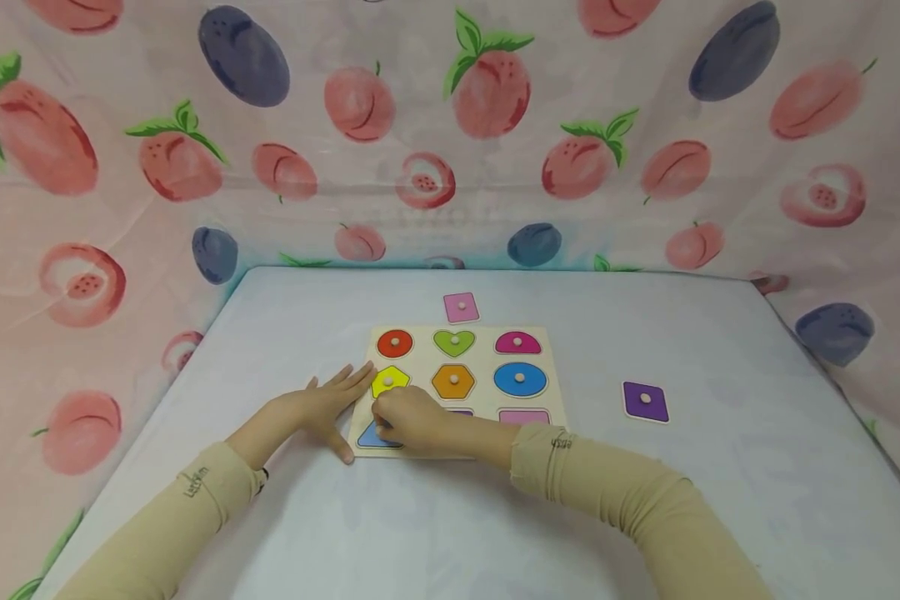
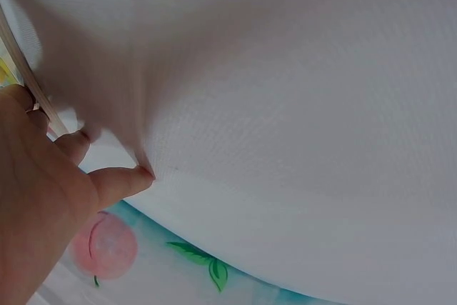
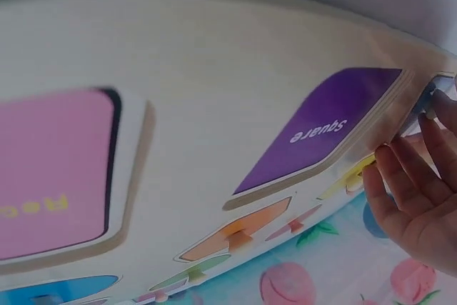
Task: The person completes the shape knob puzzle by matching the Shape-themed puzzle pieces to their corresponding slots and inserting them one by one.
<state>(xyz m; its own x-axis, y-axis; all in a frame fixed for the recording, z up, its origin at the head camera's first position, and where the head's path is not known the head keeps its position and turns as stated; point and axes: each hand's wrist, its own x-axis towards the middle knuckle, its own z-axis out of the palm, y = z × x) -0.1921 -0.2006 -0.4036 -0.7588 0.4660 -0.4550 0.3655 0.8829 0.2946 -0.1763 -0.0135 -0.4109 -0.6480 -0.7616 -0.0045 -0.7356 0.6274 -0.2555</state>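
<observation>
A pale wooden peg puzzle board (image 1: 484, 354) lies flat on the white table, holding knobbed shapes. My right hand (image 1: 412, 421) reaches across its lower part, fingers curled, and pinches the small knob of the blue triangle (image 1: 370, 437) at the near left corner. In the right wrist view, the right fingers (image 3: 410, 176) gather around that piece. Spread at the board's left edge, my left hand (image 1: 322, 408) touches it with its fingertips; the left wrist view shows its thumb (image 2: 121, 182) on the table. Bare purple square (image 3: 343, 112) and pink rectangle (image 3: 53, 155) recesses show.
A loose purple square piece (image 1: 655, 410) with a knob lies right of the board. Beyond its far edge is a loose pink piece (image 1: 455, 313). Set in the board are a red circle (image 1: 384, 343), green heart and several others. Fruit-printed cloth (image 1: 420, 108) hangs behind the table.
</observation>
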